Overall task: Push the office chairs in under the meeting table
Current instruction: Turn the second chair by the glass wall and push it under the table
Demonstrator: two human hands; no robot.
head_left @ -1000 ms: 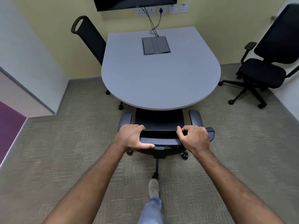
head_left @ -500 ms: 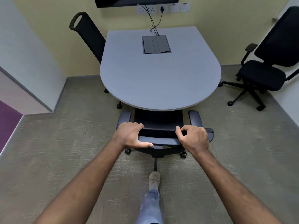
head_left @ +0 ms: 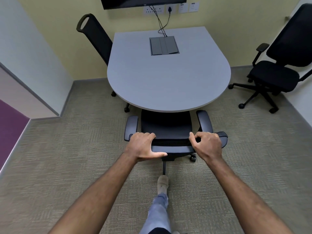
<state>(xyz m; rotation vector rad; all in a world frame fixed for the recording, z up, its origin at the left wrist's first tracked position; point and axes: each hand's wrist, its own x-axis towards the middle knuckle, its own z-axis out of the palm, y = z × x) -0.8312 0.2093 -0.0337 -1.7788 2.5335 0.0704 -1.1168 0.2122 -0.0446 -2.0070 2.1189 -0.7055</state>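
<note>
Your left hand and right hand both grasp the top of the backrest of the near chair, fingers curled over its front, the left thumb along the rear face. The chair lies straight ahead of you, its seat pointing at the table; the seat's front already sits under the rounded edge, while the armrests and back are outside it. The push runs straight forward, both hands equally placed. Judging by height, the armrests may meet the edge, so watch them. Your foot is just behind a base leg. A second chair stands tucked at the table's left side. A third chair stands well apart on the right, not pushed in.
</note>
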